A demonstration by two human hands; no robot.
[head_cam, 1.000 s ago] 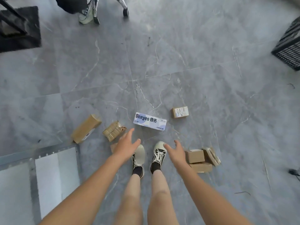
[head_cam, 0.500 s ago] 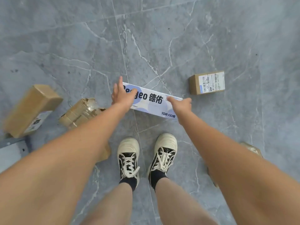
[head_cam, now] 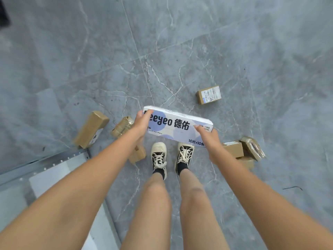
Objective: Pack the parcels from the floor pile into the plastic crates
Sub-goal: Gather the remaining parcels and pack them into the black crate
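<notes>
You've got the long white-and-blue wipes box [head_cam: 177, 126] held off the floor, above your shoes [head_cam: 171, 156], one hand on each short end. Left hand [head_cam: 142, 121] wraps the left end w/ thumb over the printed top face; right hand [head_cam: 207, 136] clamps the right end, thumb on top, fingers curled under & out of sight. So both hands grip it, not just touch.

Handling, my read: it looks wrapped in glossy film, so prob slick. It's printed as wet wipes, so expect some weight for its size, and a bit of give if the carton's thin. Long shape means it'll want to tip if you let go of one end; keep the two-end hold or shift one hand to the middle underside.

Around it: small labelled carton [head_cam: 208, 94] lies well apart, upper right. Long brown box [head_cam: 91, 129] & a taped brown parcel [head_cam: 122, 126] sit to your left, the taped one just beside your left wrist. Another brown box [head_cam: 137, 154] is partly behind your left forearm. A cluster of brown boxes [head_cam: 243, 152] is by your right foot, partly covered by the right arm.

Hard to tell: no crate in view at all, so you can't judge drop spot from here. Cluster count is unclear. Metal-edged panel [head_cam: 54, 165] at lower left is cut off; can't say what it is.
</notes>
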